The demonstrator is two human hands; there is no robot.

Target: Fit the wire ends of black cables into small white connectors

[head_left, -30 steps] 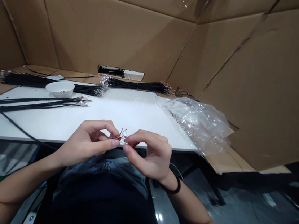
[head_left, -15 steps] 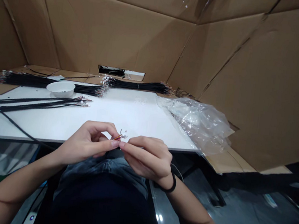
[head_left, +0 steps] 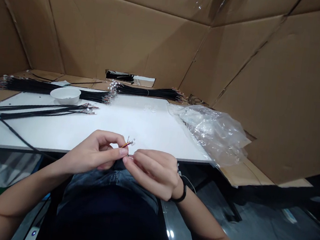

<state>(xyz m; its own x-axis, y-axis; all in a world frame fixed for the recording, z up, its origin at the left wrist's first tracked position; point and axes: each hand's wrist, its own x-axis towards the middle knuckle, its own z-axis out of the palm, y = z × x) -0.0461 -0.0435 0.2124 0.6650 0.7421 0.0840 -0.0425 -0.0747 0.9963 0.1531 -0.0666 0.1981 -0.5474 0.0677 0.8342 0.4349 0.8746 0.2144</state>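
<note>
My left hand [head_left: 99,151] pinches a cable's thin coloured wires [head_left: 127,144] between thumb and forefinger, at the near edge of the table. A small white connector [head_left: 133,142] shows at the tips of those wires. Close beside it, my right hand [head_left: 154,170] has its thumb and forefinger pressed together on a thin wire end [head_left: 129,157]. Most of that wire is hidden by the fingers. A black cable [head_left: 20,134] slants off the table edge toward my left forearm; whether it is the one I hold, I cannot tell.
Several loose black cables [head_left: 32,111] lie on the left of the white table [head_left: 113,120]. A white bowl [head_left: 65,95] stands by a cable bundle [head_left: 30,85]; another bundle [head_left: 148,91] lies at the back. Clear plastic bags [head_left: 214,130] lie right. Cardboard walls [head_left: 124,34] enclose the table.
My right hand has shifted slightly left and down, its fingers now below the white connector. The coloured wires and connector stand out more clearly. My left hand has hardly moved.
</note>
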